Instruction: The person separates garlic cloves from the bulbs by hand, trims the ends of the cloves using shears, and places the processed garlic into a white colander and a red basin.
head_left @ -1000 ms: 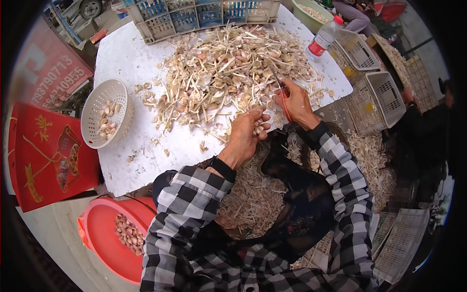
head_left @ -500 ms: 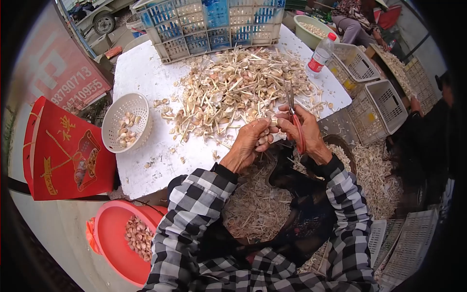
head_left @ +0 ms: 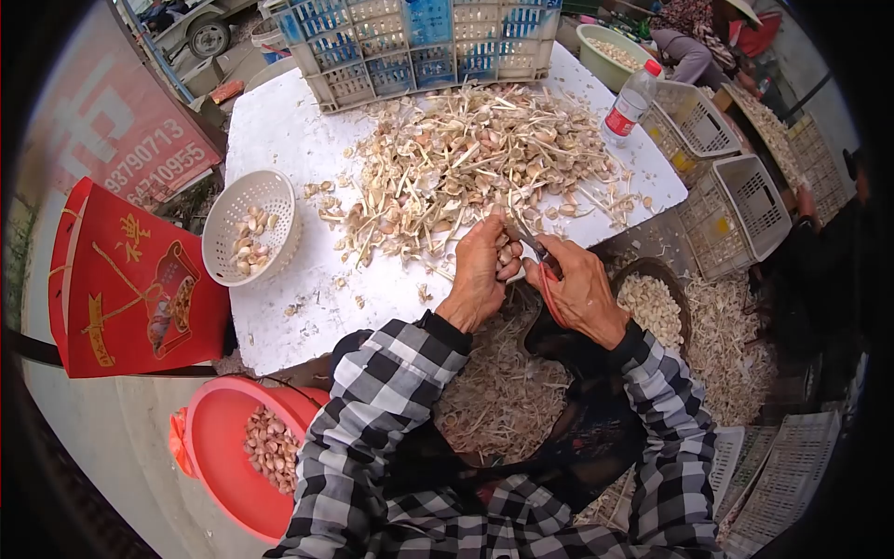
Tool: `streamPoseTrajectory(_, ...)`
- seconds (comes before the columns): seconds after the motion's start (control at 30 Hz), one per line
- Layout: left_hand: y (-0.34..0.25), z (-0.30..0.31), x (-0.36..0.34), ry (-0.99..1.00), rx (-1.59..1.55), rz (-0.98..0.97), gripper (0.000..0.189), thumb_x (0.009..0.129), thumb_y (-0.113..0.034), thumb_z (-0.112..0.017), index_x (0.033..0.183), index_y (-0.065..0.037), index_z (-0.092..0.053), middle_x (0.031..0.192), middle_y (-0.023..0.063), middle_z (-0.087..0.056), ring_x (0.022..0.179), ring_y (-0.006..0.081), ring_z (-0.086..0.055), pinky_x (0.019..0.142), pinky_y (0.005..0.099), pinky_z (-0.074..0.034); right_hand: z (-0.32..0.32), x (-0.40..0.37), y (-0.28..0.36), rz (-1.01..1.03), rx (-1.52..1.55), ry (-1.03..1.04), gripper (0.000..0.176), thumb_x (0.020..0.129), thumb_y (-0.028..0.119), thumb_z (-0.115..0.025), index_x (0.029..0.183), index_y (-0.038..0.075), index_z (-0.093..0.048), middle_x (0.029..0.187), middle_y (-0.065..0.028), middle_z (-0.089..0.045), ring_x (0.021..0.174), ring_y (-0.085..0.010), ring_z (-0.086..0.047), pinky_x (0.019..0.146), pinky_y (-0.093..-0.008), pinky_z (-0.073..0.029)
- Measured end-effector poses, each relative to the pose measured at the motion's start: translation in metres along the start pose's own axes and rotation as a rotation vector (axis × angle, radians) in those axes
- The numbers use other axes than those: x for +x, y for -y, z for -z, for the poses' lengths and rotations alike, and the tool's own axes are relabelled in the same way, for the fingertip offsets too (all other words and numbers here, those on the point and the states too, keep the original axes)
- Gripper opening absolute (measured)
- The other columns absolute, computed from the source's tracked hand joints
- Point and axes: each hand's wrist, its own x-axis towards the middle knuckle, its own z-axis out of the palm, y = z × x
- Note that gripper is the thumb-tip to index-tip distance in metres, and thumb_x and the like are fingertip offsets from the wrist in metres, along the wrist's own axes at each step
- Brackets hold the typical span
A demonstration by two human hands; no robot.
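My left hand (head_left: 477,272) is closed around several garlic cloves (head_left: 509,260), which show between its fingers and thumb. In my right hand (head_left: 585,294) is a pair of scissors (head_left: 551,296) with red handles, its dark blades reaching to the cloves at the left fingertips. Whether the blades are apart is hard to make out. Both hands are just over the near edge of the white table (head_left: 279,326). Beyond them lies a heap of garlic cloves, dry stems and skins (head_left: 475,158). To the left, a white colander (head_left: 291,224) holds some cloves.
A blue-and-white crate (head_left: 391,56) and a water bottle (head_left: 629,104) stand on the table. Left are a red gift bag (head_left: 149,289) and a red basin (head_left: 219,466) of cloves. Right are peeled garlic (head_left: 652,307), plastic crates (head_left: 745,205) and other people (head_left: 694,47). Skins cover the floor.
The scissors have swung from pointing up to pointing left, with the blades now at the cloves in my left hand. My right hand has moved slightly down, and the view has shifted a little.
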Motion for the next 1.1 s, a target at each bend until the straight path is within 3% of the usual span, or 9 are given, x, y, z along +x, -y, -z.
streamPoseTrajectory(0.23,0.005,0.0,-0.005,-0.012,-0.032,-0.007,0.022,0.095,-0.026,-0.051,0.087,-0.006,-0.049,0.078,0.0046,-0.054,0.058,0.0094,-0.049,0.038,0.0188,-0.028,0.0,0.003,0.011,-0.075,0.06,0.036,0.034,0.082,0.024,-0.063,0.105,-0.001,-0.06,0.063,-0.0186,-0.053,0.057,-0.0336,-0.056,0.053,-0.0428,-0.041)
streamPoseTrajectory(0.37,0.001,0.004,-0.005,0.013,0.047,-0.054,0.019,0.095,-0.023,-0.051,0.089,-0.005,-0.051,0.077,0.0039,-0.054,0.058,0.0083,-0.048,0.038,0.0178,-0.029,0.004,0.004,0.015,-0.138,0.013,0.107,0.025,0.084,0.024,-0.061,0.086,-0.001,-0.057,0.055,-0.0167,-0.048,0.048,-0.029,-0.048,0.048,-0.0403,-0.037)
streamPoseTrajectory(0.5,-0.003,0.002,-0.005,0.004,0.033,-0.074,0.018,0.095,-0.023,-0.052,0.089,-0.005,-0.052,0.076,0.0034,-0.054,0.057,0.0074,-0.046,0.038,0.0179,-0.029,-0.001,0.007,0.012,-0.21,0.198,0.119,0.034,0.085,0.025,-0.061,0.069,-0.002,-0.048,0.048,-0.0131,-0.039,0.043,-0.018,-0.041,0.045,-0.0367,-0.033)
streamPoseTrajectory(0.6,-0.035,0.008,-0.01,0.015,-0.155,-0.095,0.02,0.095,-0.022,-0.05,0.093,-0.002,-0.048,0.082,0.0084,-0.054,0.062,0.0113,-0.049,0.04,0.0193,-0.032,0.013,0.016,0.021,-0.399,0.407,0.027,0.028,0.086,0.026,-0.063,0.079,-0.001,-0.061,0.052,-0.0009,-0.052,0.047,-0.0057,-0.043,0.042,-0.0262,-0.034)
streamPoseTrajectory(0.7,-0.096,0.015,-0.022,0.06,-0.387,-0.175,0.021,0.095,-0.018,-0.048,0.096,0.002,-0.044,0.088,0.0135,-0.053,0.069,0.0165,-0.051,0.042,0.0215,-0.035,0.02,0.017,0.014,-0.44,0.458,-0.064,0.033,0.087,0.035,-0.062,0.085,0.002,-0.063,0.05,0.0025,-0.049,0.041,-0.0032,-0.041,0.037,-0.0225,-0.03)
streamPoseTrajectory(0.83,-0.187,0.053,-0.042,-0.23,-0.188,-0.475,0.019,0.092,-0.019,-0.051,0.096,-0.001,-0.046,0.08,0.0092,-0.053,0.069,0.0196,-0.052,0.057,0.0276,-0.049,0.023,0.012,0.014,-0.453,0.46,-0.061,0.034,0.088,0.036,-0.061,0.083,0.003,-0.063,0.049,0.0025,-0.048,0.039,-0.0039,-0.041,0.035,-0.0231,-0.03)
streamPoseTrajectory(0.97,-0.233,0.117,-0.055,-0.527,0.211,-0.718,0.028,0.088,-0.025,-0.06,0.099,-0.002,-0.05,0.088,0.0103,-0.05,0.081,0.0215,-0.051,0.086,0.0373,-0.048,0.023,0.008,0.019,-0.448,0.459,-0.034,0.034,0.088,0.036,-0.061,0.079,0.003,-0.061,0.049,0.0026,-0.048,0.039,-0.0037,-0.041,0.036,-0.0225,-0.031)
streamPoseTrajectory(1.0,-0.259,0.167,-0.043,-0.541,0.39,-0.679,0.048,0.088,-0.032,-0.06,0.121,-0.001,-0.046,0.115,0.0167,-0.047,0.105,0.0271,-0.048,0.1,0.0459,-0.039,0.024,0.007,0.019,-0.447,0.461,-0.031,0.034,0.088,0.036,-0.061,0.079,0.003,-0.061,0.049,0.0026,-0.048,0.039,-0.0037,-0.041,0.036,-0.0225,-0.031)
streamPoseTrajectory(1.1,-0.236,0.148,-0.063,-0.643,0.538,-0.79,0.069,0.087,-0.039,-0.06,0.137,0.001,-0.033,0.133,0.0208,-0.041,0.12,0.0314,-0.043,0.102,0.0443,-0.036,0.025,0.008,0.02,-0.457,0.47,-0.031,0.032,0.088,0.034,-0.061,0.079,0.003,-0.061,0.048,0.0029,-0.048,0.039,-0.0036,-0.04,0.036,-0.0226,-0.031)
